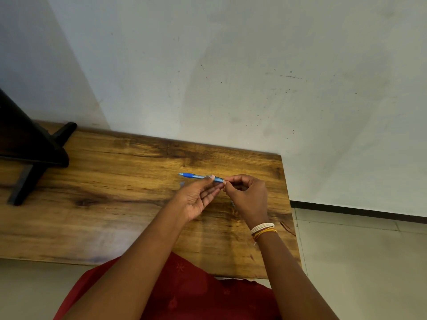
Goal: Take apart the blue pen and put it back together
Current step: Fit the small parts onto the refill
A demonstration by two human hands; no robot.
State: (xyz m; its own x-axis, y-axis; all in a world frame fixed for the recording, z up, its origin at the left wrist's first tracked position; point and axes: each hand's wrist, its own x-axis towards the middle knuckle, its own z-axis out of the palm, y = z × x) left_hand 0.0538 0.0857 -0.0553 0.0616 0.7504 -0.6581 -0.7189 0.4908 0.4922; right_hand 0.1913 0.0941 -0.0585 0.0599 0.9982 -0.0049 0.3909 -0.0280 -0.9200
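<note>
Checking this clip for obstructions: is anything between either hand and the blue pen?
Nothing visible. The left hand pinches the blue pen near its middle, and the right hand pinches its right end, both above the wooden table.

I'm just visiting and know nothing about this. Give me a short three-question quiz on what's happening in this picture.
1. True or false: the blue pen lies flat on the wooden table, untouched.
2. Which hand pinches the pen's end nearest the table's right edge? A) left hand B) right hand
3. Fill in: the wrist with the thread bands is the ____ one.

Key: 1 false, both hands hold it above the table; 2 B; 3 right.
</note>
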